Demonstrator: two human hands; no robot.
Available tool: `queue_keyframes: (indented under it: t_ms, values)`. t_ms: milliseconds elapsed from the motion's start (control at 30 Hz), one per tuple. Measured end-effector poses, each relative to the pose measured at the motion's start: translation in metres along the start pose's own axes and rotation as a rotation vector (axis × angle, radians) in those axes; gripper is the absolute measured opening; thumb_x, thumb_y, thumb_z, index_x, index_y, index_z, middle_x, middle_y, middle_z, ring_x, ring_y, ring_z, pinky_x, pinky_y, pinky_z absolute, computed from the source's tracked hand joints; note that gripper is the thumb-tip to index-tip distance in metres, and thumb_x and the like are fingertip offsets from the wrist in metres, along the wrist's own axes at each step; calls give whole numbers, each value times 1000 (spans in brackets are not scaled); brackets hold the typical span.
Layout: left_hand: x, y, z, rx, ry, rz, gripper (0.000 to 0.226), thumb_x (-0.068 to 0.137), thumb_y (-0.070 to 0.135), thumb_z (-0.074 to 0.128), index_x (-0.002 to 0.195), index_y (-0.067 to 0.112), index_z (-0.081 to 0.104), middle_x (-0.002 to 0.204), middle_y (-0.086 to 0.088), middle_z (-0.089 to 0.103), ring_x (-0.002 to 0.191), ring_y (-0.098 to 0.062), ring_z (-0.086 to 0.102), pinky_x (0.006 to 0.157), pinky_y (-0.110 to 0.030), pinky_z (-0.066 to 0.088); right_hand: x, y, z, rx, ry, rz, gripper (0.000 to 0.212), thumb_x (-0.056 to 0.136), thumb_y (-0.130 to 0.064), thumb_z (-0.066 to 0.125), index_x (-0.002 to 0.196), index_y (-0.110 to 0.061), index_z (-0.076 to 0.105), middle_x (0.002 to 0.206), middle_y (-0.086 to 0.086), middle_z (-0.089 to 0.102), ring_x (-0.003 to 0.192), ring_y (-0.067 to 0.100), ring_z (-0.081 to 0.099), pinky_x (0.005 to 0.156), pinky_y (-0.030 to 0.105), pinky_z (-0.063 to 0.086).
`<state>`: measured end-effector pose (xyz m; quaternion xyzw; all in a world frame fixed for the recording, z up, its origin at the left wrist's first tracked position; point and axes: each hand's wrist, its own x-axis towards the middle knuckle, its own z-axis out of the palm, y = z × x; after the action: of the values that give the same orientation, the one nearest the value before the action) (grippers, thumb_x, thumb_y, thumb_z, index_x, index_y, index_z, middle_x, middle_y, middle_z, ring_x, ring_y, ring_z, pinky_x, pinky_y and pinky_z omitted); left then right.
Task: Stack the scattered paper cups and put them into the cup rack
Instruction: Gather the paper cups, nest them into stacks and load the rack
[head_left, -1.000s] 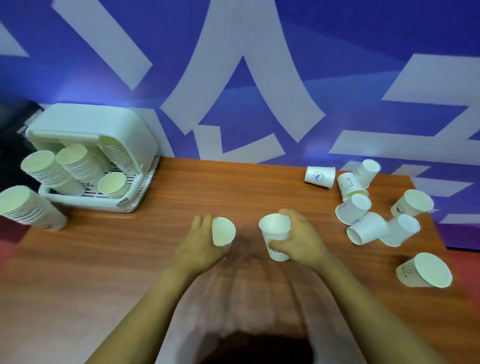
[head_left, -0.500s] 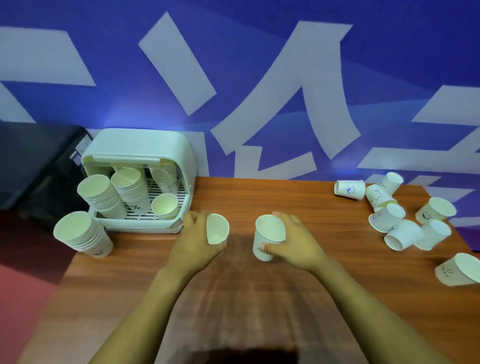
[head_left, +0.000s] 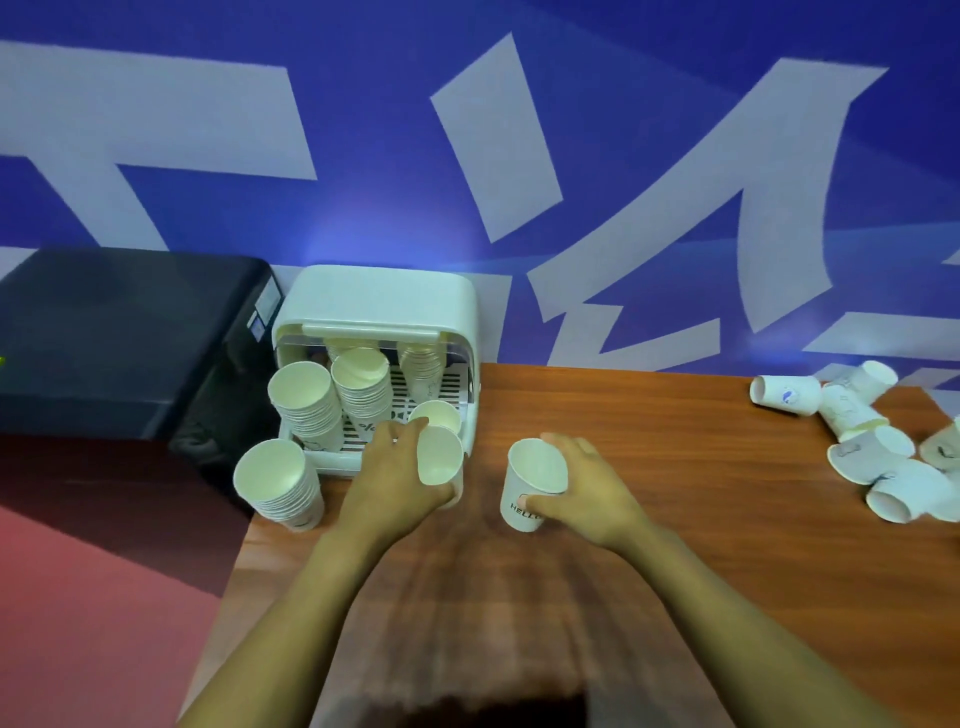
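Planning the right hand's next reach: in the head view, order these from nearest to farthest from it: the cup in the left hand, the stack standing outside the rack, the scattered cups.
From the right hand:
1. Cup in the left hand, just to its left.
2. Stack outside the rack, at the table's left edge.
3. Scattered cups, far right.

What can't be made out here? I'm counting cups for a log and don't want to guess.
- Loose cups, head view: the pile runs off the right edge, so the total is unknown.
- Cup in the left hand: the hand covers its wall; any print is hidden.
- Print on the right hand's cup: the thumb cuts it off.
- Back stacks in the cup rack: the hood and front stacks hide them.
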<state>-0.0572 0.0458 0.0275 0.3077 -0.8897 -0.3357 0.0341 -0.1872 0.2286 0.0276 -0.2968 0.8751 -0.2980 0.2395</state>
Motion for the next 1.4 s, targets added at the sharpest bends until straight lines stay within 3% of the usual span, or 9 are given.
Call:
queue_keyframes:
  t_ms: [167,400,633,733,867,1000,1100,1267,1400]
  values:
    - [6,-2,11,-48,-39,14,81,72,32,76,141,18,36,129,-5,33,123,-26,40,99,-28,34,12,1,0,-8,1,4,87,69,-31,81,141,-22,35,129,-3,41,112,11,41,92,21,34]
    - [33,-13,-6,-54,191,42,77,71,39,76,138,22,40,127,-4,37,122,-22,41,100,-29,36,18,0,21,80,-26,19,87,69,-29,81,142,-22,34,129,-4,40,115,9,40,92,18,31]
    - [70,-10,8,-3,229,99,78,76,37,74,142,22,34,131,-4,33,121,-25,39,93,-36,43,25,8,21,86,-27,23,88,69,-28,81,143,-23,33,132,-6,38,119,8,39,93,17,31]
    - [84,-16,24,92,145,83,86,76,42,75,146,21,29,135,-7,33,124,-27,40,97,-36,43,26,14,15,110,-12,37,86,69,-28,81,141,-26,34,129,-9,38,116,6,40,89,16,30]
    - [91,-30,44,183,-141,51,109,74,46,75,152,13,7,154,-8,19,139,-28,24,112,-38,28,27,25,12,100,-16,66,87,70,-27,81,142,-25,33,131,-9,37,117,5,39,90,15,29]
    - [92,-42,43,127,-169,61,114,71,46,77,153,18,4,160,-6,12,146,-27,12,117,-42,23,29,32,13,53,-43,99,89,71,-24,78,145,-22,28,138,-5,32,120,6,36,93,14,26]
    - [84,-43,32,5,-75,110,107,72,35,79,153,19,10,157,-5,18,145,-24,17,116,-38,24,38,17,14,39,-19,6,87,73,-17,75,145,-24,26,135,-7,29,126,10,35,94,12,24]
    - [56,-55,19,-173,93,112,93,73,24,79,148,18,25,149,3,33,137,-12,29,109,-19,21,70,-42,23,120,157,-289,83,70,-11,74,142,-21,34,136,-8,32,115,-6,34,92,-4,23]
    - [44,-65,13,-191,104,91,88,75,21,76,147,21,26,145,5,37,134,-10,34,110,-25,27,90,-67,44,146,229,-361,80,66,-22,65,141,-19,37,137,-2,36,119,-2,35,98,5,28]
